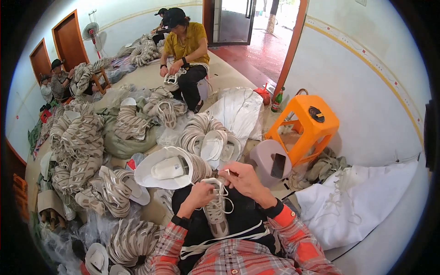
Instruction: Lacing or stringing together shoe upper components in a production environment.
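Observation:
A beige and white shoe upper [216,214] lies across my dark-trousered lap, its toe toward me. My left hand [201,195] is closed on its left side near the collar opening. Just above the shoe on the right, my right hand [245,178] pinches a white shoelace [227,171] between thumb and fingers. Lacing crosses the front of the shoe, and a loose loop hangs at its right side. More white laces [220,240] lie over my lap near my waist. Beyond my hands rests a nested stack of shoe uppers [198,166].
Several piles of shoe uppers [82,137] cover the floor on the left. An orange stool [304,117] and a pale purple stool [262,161] with a phone [278,165] stand right. White sacking [362,201] lies by the wall. A co-worker [187,50] handles a shoe ahead.

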A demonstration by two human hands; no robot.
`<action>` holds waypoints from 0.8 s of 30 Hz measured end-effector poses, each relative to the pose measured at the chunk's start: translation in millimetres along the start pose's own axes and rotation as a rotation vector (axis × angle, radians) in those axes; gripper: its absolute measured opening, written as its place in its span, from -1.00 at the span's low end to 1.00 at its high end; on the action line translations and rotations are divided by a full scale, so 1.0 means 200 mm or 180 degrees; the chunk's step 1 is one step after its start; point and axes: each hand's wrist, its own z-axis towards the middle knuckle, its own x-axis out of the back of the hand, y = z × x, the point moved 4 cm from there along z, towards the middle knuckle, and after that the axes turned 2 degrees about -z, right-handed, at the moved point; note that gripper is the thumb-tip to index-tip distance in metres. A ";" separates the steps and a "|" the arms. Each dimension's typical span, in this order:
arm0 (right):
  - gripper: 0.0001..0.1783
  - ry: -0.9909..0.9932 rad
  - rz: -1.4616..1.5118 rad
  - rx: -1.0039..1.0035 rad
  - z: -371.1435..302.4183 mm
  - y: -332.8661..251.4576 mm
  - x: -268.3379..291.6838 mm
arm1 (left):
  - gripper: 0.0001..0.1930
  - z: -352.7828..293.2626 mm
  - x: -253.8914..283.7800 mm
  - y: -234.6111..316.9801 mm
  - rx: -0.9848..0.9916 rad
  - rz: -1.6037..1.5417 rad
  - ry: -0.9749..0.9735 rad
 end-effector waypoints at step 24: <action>-0.84 -0.0317 -0.0311 0.0729 0.01 -0.16 -0.02 | -0.74 -0.23 0.43 0.46 0.0216 -0.2375 0.1766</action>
